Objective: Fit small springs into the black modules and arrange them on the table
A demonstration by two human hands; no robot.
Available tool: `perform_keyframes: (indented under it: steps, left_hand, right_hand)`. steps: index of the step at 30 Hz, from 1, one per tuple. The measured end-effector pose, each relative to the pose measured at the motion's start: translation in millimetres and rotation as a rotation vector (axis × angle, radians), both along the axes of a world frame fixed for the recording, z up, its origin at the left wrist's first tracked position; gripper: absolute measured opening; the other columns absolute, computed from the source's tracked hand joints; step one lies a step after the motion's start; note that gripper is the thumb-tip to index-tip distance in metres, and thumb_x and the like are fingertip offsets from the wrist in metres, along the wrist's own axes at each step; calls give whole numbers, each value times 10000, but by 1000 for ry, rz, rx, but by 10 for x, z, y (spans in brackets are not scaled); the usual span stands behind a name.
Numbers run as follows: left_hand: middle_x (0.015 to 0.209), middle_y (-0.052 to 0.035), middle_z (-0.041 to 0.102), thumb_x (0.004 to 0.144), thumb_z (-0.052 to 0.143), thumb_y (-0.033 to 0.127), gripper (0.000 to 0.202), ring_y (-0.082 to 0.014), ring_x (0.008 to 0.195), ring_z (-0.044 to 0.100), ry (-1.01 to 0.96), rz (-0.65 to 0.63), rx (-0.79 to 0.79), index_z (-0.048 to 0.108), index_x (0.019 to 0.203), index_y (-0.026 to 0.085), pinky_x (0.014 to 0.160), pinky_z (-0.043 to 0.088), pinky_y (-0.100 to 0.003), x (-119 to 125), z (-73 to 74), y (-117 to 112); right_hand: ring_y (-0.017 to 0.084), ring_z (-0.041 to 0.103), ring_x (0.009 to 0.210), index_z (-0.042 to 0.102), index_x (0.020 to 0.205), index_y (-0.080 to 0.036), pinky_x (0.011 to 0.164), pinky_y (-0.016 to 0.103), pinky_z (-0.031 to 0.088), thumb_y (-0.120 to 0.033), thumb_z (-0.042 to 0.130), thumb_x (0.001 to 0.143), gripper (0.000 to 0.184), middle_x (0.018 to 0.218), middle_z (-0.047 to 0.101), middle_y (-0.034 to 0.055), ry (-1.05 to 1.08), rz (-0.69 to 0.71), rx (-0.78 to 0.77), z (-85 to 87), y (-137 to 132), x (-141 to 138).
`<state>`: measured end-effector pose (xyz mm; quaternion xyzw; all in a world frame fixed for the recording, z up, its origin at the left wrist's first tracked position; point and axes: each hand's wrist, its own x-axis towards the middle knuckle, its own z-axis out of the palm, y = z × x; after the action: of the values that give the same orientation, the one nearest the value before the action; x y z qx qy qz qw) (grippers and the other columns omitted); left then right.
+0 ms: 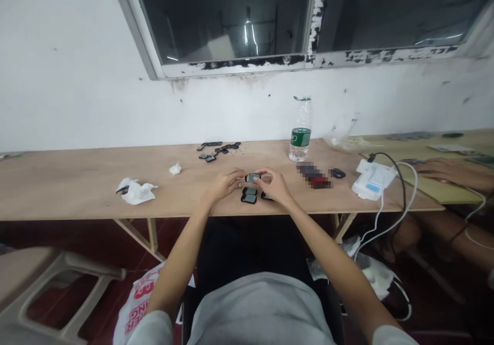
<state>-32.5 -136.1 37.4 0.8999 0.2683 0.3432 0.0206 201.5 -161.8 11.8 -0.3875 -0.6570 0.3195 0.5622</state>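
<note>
A small black-framed piece with a grey-green panel [253, 177] is held just above the table's front part. My right hand [275, 186] pinches its right side, the thumb lying over the panel. The bent fingers of my left hand [227, 184] close on its left end; their exact contact is hard to make out. Below it, two similar black-framed pieces [249, 199] lie on the wooden table [185, 195], one behind the other. Another dark piece [265, 196] is partly hidden under my right hand.
Several similar pieces [210, 157] and tiny light bits [237, 150] lie farther back. A water bottle [300, 136] stands near the wall. Crumpled tissue [139, 192] is at left; a white power strip with cables [372, 180] is at right. Another person's hand [443, 172] rests far right.
</note>
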Motion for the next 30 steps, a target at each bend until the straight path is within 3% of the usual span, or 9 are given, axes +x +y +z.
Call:
perform_keyframes:
  steps: [9,23,30]
  left_hand:
    - [1353,-124,699,1093,496,280,331,-241,1252,687,-11,5,112,677,1363,219,1071,577,-403,33,-76,28]
    - [1315,-100,744,1070,541,235,297,-226,1183,734,-5,30,218,733,1297,239,1041,608,-384,71,-158,54]
    - [1344,-101,734,1015,527,84,394,-231,1195,734,41,29,290,712,1330,232,1019,630,-399,34,-202,98]
  right_hand:
    - [249,794,799,697,1034,-188,711,338,634,-464,793,818,363,948,800,92,84,63,-50,49,-8,13]
    - [205,758,765,718,1032,-197,727,338,641,-433,750,848,301,1011,799,77,52,62,-7,18,-6,-27]
    - [228,776,803,721,1030,-196,749,350,646,-463,765,844,328,997,805,88,61,75,-18,41,-28,-17]
